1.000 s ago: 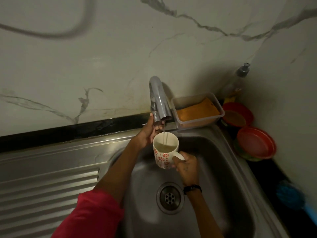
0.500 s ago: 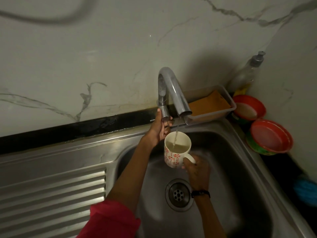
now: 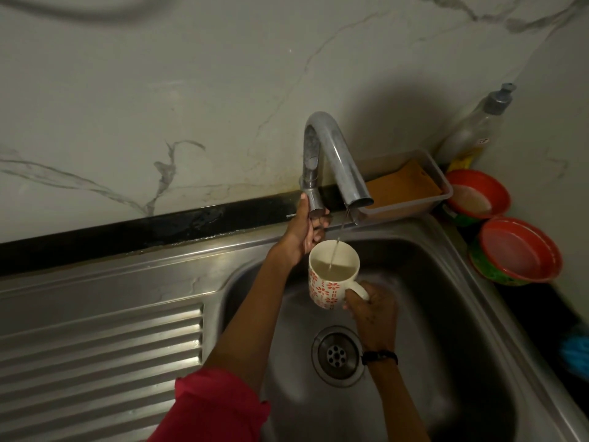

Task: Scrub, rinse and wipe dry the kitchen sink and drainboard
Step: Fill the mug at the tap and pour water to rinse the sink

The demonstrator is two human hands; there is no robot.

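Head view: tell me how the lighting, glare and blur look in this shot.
Head view: dim overall, the marble wall lit best; the faucet throws a broad soft shadow onto the wall to its right; mild glare streaks on the drainboard ridges; a blurred dark curve crosses the top left; the blue object at the right edge is smeared; wide-angle bowing bends the sink edges.

One mug (image 3: 331,279), one tap (image 3: 334,161), two red bowls (image 3: 471,193), one bottle (image 3: 475,129), one tray (image 3: 414,202), two hands (image 3: 299,231).

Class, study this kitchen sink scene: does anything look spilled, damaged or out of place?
Nothing stands out. The thin water stream from the curved steel tap falls straight into the white red-flowered mug, held upright over the steel sink basin.
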